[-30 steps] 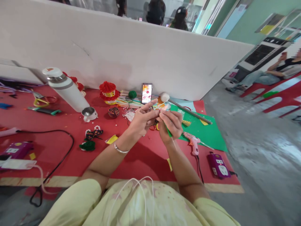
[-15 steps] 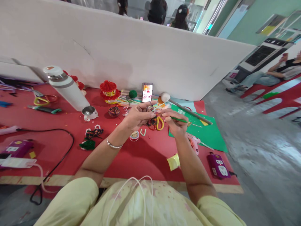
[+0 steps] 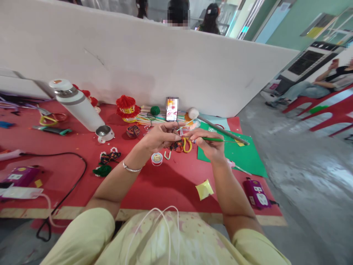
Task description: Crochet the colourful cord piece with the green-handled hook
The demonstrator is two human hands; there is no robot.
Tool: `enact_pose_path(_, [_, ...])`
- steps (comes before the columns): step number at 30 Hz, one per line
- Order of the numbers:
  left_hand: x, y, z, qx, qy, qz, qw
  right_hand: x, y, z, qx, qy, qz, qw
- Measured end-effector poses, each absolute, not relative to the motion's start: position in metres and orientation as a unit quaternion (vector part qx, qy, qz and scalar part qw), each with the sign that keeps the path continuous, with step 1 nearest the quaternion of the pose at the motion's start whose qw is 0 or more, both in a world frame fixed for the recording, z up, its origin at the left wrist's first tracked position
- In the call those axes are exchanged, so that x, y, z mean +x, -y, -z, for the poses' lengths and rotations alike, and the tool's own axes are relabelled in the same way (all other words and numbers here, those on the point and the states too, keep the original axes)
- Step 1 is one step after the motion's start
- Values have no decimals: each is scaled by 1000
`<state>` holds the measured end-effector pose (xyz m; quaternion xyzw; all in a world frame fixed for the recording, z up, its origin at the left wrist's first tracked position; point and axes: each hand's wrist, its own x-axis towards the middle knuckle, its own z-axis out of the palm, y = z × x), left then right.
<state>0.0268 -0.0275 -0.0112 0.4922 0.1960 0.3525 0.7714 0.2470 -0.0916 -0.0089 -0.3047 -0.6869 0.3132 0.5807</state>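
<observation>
Between thumb and fingers, my left hand [image 3: 157,138] pinches dark multicoloured yarn [image 3: 175,145], part of which hangs under the fingertips. My right hand [image 3: 211,147] is closed on a crochet hook [image 3: 216,139] with a green handle, its tip pointing left at the yarn by my left fingertips. The fingers hide the exact contact between tip and yarn. Just beneath the hands lie scissors with a yellow handle loop [image 3: 188,145]. A small round white tub [image 3: 157,158] and a pale bent piece [image 3: 167,155] rest below my left hand.
A phone [image 3: 172,110] leans on the white partition [image 3: 176,62]. A flask [image 3: 77,106], metal cup [image 3: 104,134] and multicoloured yarn ball [image 3: 133,131] stand left. Right are a green sheet [image 3: 248,158], stick [image 3: 223,129], purple power box [image 3: 256,194] and yellow packet [image 3: 204,190].
My right hand has shifted slightly right and turned, bringing the crochet hook from a downward slant to nearly level. My left hand has moved slightly left and still pinches the yarn.
</observation>
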Motion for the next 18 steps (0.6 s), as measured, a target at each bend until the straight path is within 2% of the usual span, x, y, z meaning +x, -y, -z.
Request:
enact_pose_path(7, [27,30,9,501,-192,-340,772,247,91,9,-301,673,-369,566])
enact_pose_path(9, [26,28,9,493,-187,-330,783,245,92,5,-297,693,-337,564])
enact_pose_path(14, [22,25,10,481,-194,-321,792,236,101,-5,-288,771,-170,542])
enact_pose_path(16, [21,26,10,492,-196,-331,781,236,103,-4,-296,763,-190,542])
enact_pose_path(18, [22,26,11,507,-196,-346,765,238,101,0,-316,717,-276,556])
